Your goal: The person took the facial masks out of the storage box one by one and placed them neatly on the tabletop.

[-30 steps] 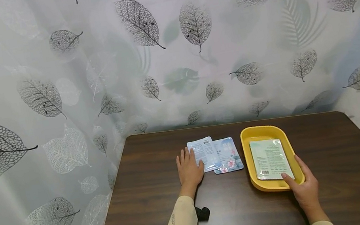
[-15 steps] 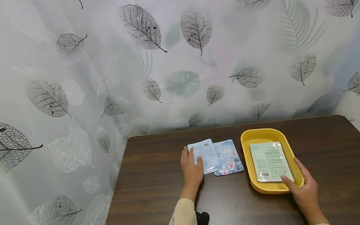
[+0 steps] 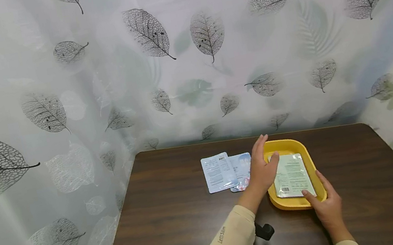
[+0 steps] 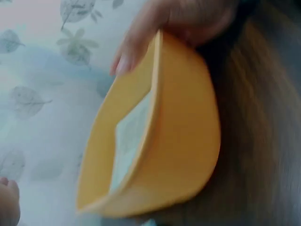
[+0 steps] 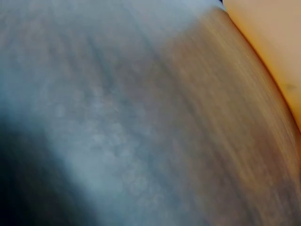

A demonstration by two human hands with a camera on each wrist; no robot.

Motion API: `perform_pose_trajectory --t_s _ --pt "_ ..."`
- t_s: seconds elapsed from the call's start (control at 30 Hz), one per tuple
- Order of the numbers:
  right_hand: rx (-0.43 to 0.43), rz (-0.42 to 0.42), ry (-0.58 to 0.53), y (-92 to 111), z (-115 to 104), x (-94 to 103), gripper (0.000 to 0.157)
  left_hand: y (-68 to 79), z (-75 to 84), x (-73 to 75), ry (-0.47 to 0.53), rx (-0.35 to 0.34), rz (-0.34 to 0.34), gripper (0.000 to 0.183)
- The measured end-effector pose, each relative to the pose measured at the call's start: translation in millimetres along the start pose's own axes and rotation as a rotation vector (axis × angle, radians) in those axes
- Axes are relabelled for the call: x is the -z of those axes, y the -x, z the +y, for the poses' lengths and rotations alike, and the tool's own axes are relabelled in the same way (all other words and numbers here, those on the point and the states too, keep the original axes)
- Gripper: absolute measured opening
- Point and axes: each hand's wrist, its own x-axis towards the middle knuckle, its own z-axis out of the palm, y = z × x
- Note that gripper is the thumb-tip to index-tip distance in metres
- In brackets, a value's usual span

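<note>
A yellow plastic tray (image 3: 308,164) sits on the table with a pale green sachet (image 3: 292,175) lying face up inside. My right hand (image 3: 327,206) grips its near right corner, thumb over the rim by the sachet. Fingers extended, my left hand (image 3: 261,168) is raised at the tray's left side; whether it touches the rim I cannot tell. Two blue flat sachets lie overlapped to the left: a printed one (image 3: 219,173) on top, a floral one (image 3: 240,169) partly hidden by the left hand. In the left wrist view the tray (image 4: 183,127) looks tilted, the right hand (image 4: 178,19) on it.
The dark wooden table (image 3: 158,217) meets a leaf-patterned curtain (image 3: 171,70) at its back and left. A black wrist camera (image 3: 265,231) sits on the left wrist. The right wrist view is blurred, with the tray's side (image 5: 277,52) at its edge.
My left hand has left the blue sachets and swung right to the tray's left side. The right hand still holds the tray, and the head view has shifted slightly.
</note>
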Motion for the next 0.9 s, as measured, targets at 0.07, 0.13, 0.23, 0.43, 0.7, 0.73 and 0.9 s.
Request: perform_pose_trajectory --t_s 0.07,0.13,0.23,0.43,0.7,0.73,0.9 --pt "0.008 -0.009 -0.004 4 -7 -0.9 0.076 -0.1 -0.3 -13.2 0.052 0.045 0.010 0.056" --pt "0.011 -0.009 -0.012 5 -10 -1.9 0.076 -0.3 -3.6 -24.2 0.094 0.092 0.016 0.055" --pt "0.012 -0.003 -0.006 3 -4 -2.7 0.076 -1.0 -11.4 -36.7 0.121 0.141 0.016 0.054" --pt "0.019 -0.001 0.000 -4 12 -2.3 0.078 0.2 -24.8 -52.0 0.113 0.250 -0.014 0.060" --pt "0.039 0.010 -0.026 2 -10 -1.3 0.075 1.0 -35.4 -64.0 0.016 0.356 -0.028 0.070" --pt "0.046 0.012 -0.034 3 -16 -0.6 0.074 1.0 -36.2 -65.2 -0.004 0.361 -0.040 0.070" --pt "0.074 0.015 -0.046 8 -30 1.5 0.071 0.8 -37.7 -69.7 -0.088 0.448 -0.083 0.076"
